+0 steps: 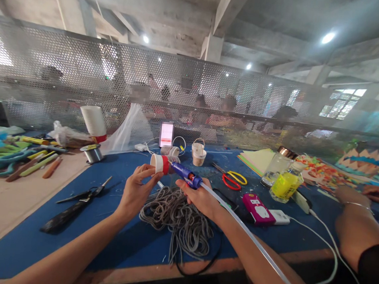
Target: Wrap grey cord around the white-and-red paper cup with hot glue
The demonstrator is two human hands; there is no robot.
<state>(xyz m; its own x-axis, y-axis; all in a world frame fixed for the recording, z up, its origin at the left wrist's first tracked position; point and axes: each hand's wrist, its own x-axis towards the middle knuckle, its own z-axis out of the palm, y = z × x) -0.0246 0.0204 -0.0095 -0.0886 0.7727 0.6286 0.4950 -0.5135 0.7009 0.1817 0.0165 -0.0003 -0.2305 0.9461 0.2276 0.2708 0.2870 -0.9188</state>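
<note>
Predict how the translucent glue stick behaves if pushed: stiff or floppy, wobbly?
The translucent glue stick is probably fairly stiff, as it runs nearly straight over its long exposed length. Its free end likely swings if nudged, since it extends far behind the blue glue gun. It's probably light, given how slender it looks.

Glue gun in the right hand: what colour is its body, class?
The glue gun has a deep blue body, seen in the head view.
</note>
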